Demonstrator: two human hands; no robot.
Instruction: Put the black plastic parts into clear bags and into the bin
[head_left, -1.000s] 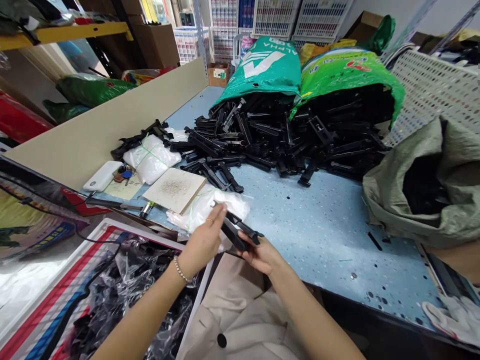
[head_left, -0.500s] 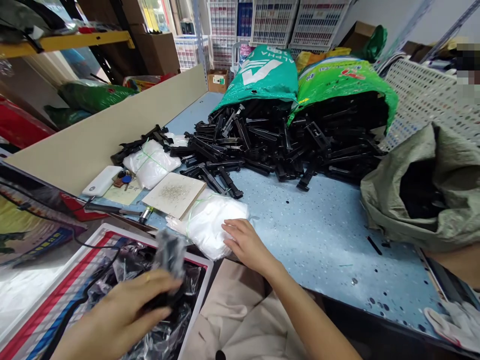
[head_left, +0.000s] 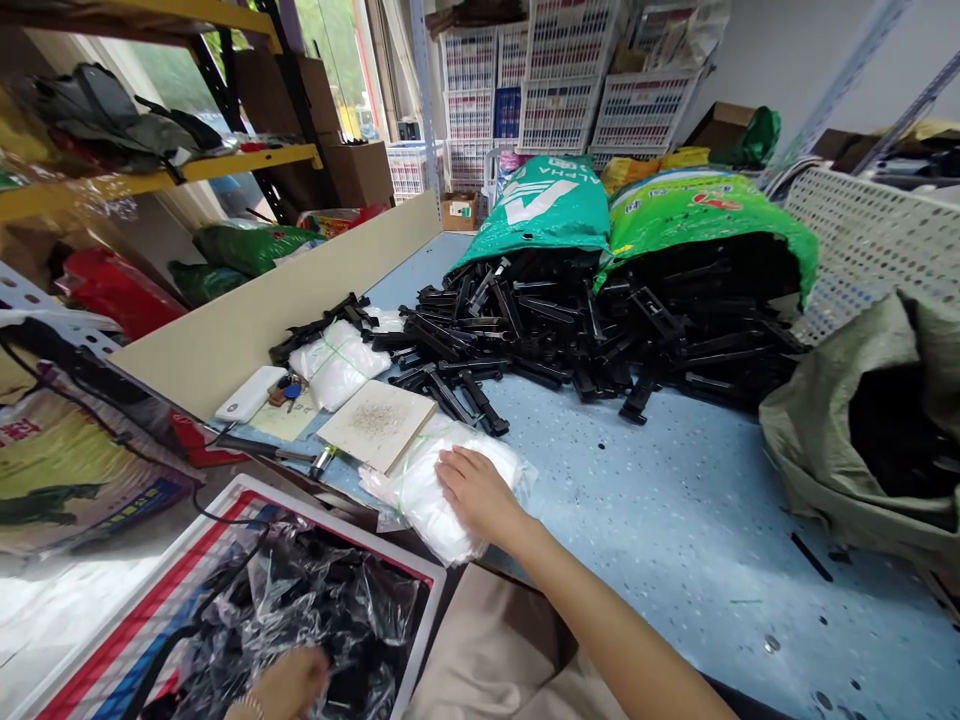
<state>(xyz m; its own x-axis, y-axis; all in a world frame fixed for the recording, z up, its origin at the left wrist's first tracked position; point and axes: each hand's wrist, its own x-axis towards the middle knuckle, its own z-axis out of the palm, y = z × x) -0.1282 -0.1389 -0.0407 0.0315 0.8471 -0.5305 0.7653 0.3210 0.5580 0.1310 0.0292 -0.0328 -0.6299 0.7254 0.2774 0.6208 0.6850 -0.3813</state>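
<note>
Black plastic parts in clear bags (head_left: 367, 590) already fill much of the crate (head_left: 154, 610), while a large heap of loose black parts (head_left: 525, 330) lies unbagged on the desk (head_left: 637, 520). The right hand (head_left: 476, 490) rests palm down on the white plastic bundle (head_left: 431, 515), its grip open and fingers extended; the left hand (head_left: 291, 680) hangs low over the crate, its grip too blurred to tell whether it holds anything
</note>
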